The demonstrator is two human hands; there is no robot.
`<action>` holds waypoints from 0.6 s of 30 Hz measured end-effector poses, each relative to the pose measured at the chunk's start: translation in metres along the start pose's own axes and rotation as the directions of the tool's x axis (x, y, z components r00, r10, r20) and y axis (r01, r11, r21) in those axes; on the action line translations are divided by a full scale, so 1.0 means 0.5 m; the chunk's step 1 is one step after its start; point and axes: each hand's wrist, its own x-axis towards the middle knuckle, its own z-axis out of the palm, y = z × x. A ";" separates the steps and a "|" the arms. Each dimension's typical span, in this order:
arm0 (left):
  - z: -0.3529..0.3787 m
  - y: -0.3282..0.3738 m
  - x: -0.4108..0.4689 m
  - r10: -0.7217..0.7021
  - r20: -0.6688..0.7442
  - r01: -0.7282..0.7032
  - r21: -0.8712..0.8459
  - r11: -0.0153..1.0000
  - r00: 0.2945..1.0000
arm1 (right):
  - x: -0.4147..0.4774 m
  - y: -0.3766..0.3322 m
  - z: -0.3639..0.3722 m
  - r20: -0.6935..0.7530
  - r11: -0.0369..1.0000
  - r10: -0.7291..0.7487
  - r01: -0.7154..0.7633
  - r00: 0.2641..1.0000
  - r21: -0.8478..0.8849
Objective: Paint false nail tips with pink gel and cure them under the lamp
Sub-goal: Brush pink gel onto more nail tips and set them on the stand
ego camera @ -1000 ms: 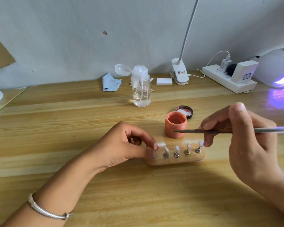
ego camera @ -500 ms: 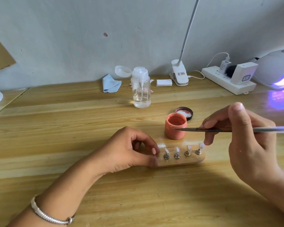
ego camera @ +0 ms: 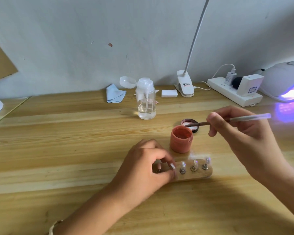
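Observation:
A wooden nail stand lies on the table, with several clear nail tips upright on metal pegs. My left hand grips the stand's left end, fingers curled over it. Just behind the stand is the open pink gel jar. My right hand pinches a thin brush, whose dark tip reaches over the jar's far rim. The curing lamp glows violet at the far right.
The jar's lid lies behind the jar. A clear pump bottle, a blue cloth, a white pad, a clip lamp and a power strip line the back by the wall.
My right hand has risen and moved back, bringing the brush tip from in front of the jar to over its rim. My left hand slid further over the stand's left end.

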 end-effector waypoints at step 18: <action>-0.018 0.009 -0.002 0.065 -0.252 -0.094 -0.106 0.990 0.966 | 0.005 0.018 0.036 0.069 0.909 -0.085 0.105 0.994 -0.402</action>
